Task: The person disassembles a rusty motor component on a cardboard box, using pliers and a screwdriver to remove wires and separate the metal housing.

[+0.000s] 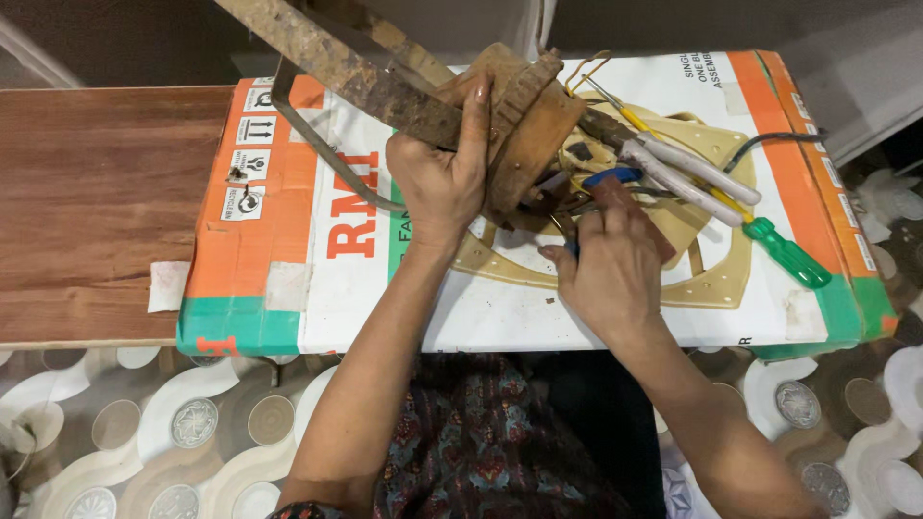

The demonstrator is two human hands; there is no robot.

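The cardboard box (288, 288) carries everything; near its far edge sits the rusty motor assembly (524, 125), whose long rusty bar (327, 58) runs out toward the box's far-left corner. Your left hand (442, 178) grips it from the left, fingers wrapped. Your right hand (611, 264), just nearside, pinches blue-handled pliers (611, 176) beneath it.

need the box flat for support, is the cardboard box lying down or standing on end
Lying down: the cardboard box rests on a broad side, with parts and a green-handled screwdriver on top.
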